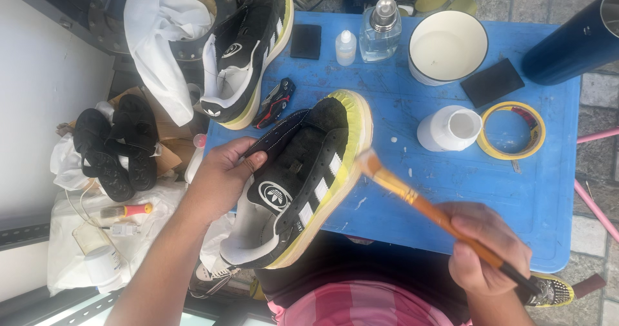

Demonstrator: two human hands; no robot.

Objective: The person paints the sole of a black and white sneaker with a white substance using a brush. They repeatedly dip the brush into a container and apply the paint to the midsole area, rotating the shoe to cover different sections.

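Our left hand [222, 177] wrapped round the black shoe [303, 177] above the blue tabletop [535, 190], fingers partly hidden inside, our right hand [487, 248] pinching a brush [425, 207], bristles at the yellowed sole, handle end hard to make out

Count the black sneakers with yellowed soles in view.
2: one sneaker held in the left hand; a second sneaker lying on the blue table behind it. Others may be hidden.

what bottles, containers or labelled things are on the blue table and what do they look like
Small dropper bottle: top middle, white with a clear cap.
Glass spray bottle: beside it, clear, metal top.
White bowl: top right, round, dark rim.
White jar: middle right, open, lying tilted.
Tape roll: right of jar, yellow ring.
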